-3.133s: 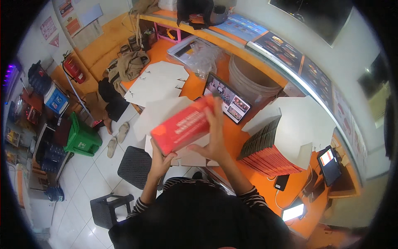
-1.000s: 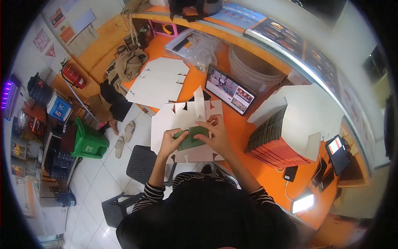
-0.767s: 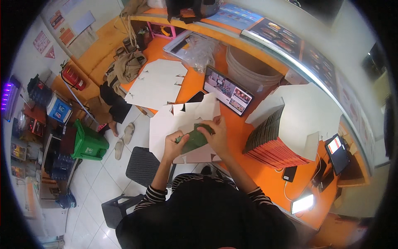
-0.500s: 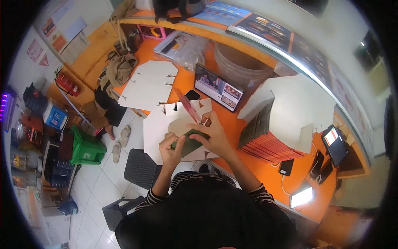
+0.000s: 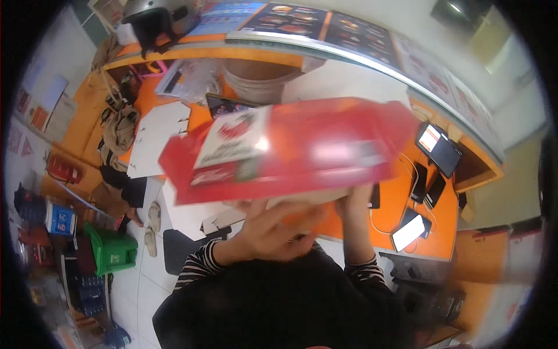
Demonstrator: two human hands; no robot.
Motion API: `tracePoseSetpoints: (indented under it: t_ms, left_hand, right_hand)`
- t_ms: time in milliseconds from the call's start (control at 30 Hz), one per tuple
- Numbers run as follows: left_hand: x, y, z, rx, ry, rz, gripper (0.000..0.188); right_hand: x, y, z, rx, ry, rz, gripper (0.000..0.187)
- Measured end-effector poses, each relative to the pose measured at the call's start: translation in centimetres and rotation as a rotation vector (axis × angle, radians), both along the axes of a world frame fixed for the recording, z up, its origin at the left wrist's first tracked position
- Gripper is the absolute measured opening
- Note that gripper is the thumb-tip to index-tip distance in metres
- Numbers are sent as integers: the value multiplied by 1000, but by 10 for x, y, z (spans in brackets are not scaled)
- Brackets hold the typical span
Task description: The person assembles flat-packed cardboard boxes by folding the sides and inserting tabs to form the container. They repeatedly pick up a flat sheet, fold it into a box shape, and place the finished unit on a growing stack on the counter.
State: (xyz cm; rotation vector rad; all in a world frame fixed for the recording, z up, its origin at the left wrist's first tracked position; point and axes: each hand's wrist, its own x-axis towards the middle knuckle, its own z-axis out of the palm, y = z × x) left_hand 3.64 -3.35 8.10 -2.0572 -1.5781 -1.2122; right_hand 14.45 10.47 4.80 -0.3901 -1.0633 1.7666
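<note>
A red printed cardboard carton (image 5: 302, 151) is held up close to me across the middle of the view, with a white panel and a small green patch on its left part. My right hand (image 5: 356, 200) grips its lower edge toward the right, its fingers mostly hidden behind the cardboard. Just below that edge is my left hand (image 5: 273, 230), smeared by motion, so its grip is unclear. White-backed flat carton blanks (image 5: 180, 200) lie under and left of the carton. Behind it shows the pale top of a carton stack (image 5: 349, 81).
A tablet (image 5: 224, 106) is mostly covered by the carton. At right on the orange table (image 5: 386, 203) are a lit phone (image 5: 408, 232), cables and a device with a screen (image 5: 439, 148). A helmet (image 5: 160, 20) sits on the counter ledge; a green bin (image 5: 110, 247) stands at left.
My hands were low over a white blank, bending a green flap. Now the red carton is raised toward me and hides the table's middle. My view has turned rightward.
</note>
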Motion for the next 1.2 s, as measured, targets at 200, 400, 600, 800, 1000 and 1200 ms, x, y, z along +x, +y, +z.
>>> tracePoseSetpoints:
  t_ms: [200,400,600,800,1000,1200]
  left_hand:
    - [-13,-1,-17,436,-139,-99,22]
    - [-27,53,-46,325,-358,-3,32]
    - [-48,115,-74,283,-384,-117,29]
    - [-45,142,-89,213,-541,-372,12]
    - [-32,146,-91,259,-718,-400,5]
    - [-28,142,-95,204,-831,-379,5]
  right_hand:
    - [87,58,35,-35,-57,-164,42]
    - [97,87,32,-122,-186,-271,53]
    - [78,92,15,-126,-370,-154,39]
    - [95,103,6,210,-694,-54,54]
    - [120,121,23,903,-906,191,51]
    - [121,109,24,985,-981,71,34]
